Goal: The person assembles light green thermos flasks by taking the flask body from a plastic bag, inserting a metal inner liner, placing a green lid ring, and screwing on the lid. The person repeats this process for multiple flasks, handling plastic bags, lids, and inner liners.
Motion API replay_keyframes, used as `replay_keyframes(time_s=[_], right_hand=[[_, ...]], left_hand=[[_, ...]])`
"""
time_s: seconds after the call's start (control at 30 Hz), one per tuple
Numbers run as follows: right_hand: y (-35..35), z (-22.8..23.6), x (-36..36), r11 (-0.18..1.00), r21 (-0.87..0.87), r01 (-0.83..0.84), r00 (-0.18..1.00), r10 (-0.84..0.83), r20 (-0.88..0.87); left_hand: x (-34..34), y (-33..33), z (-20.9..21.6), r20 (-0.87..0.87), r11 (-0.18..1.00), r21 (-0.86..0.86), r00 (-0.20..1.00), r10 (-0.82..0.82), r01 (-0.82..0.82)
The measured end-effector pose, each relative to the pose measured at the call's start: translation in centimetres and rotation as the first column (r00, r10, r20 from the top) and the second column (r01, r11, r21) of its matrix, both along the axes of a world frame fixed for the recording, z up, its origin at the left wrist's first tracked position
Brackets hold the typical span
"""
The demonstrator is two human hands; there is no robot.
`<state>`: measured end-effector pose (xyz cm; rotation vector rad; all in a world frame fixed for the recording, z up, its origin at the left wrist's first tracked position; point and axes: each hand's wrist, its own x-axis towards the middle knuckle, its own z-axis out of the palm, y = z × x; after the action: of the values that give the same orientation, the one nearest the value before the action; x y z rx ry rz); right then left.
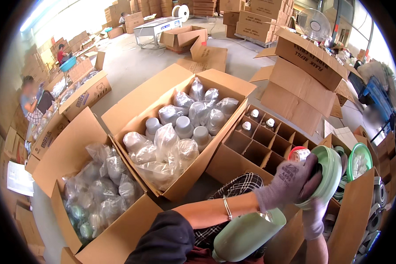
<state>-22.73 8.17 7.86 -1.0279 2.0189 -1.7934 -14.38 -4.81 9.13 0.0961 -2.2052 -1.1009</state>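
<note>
A pale green round plastic part with stepped rings (326,171) is held up at the right, in both of my gloved hands. My left hand (291,181) reaches across and curls its fingers over the part's near side. From below, my right hand (314,218) grips the same part; some of its fingers are hidden behind it. On my lap lies a pale green flask body (251,237), tilted, its wide end toward my hands. A small red-rimmed container with a white label (299,153) is just beyond my left hand.
A divided carton (251,149) holds a few white-topped bottles. Left of it stand a carton of bagged grey flasks (180,189) and another of bagged flasks (97,246). At right are a green basin (350,163) and a carton of grey parts (350,215). Other people sit far left.
</note>
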Motion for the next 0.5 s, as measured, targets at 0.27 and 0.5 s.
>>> replay_keyframes(time_s=[0.27, 0.5], right_hand=[[0.2, 4.8, -2.0, 0.896, 0.33, -0.298, 0.045, 0.359, -0.932], [1.2, 2.5, -1.0, 0.97, -0.061, -0.235, 0.85, 0.175, -0.497]], left_hand=[[-0.9, -2.3, -5.3, -0.347, 0.532, 0.577, 0.776, -0.526, 0.619], [-0.6, -0.1, -0.4, -0.354, 0.905, -0.353, 0.929, 0.106, -0.238]])
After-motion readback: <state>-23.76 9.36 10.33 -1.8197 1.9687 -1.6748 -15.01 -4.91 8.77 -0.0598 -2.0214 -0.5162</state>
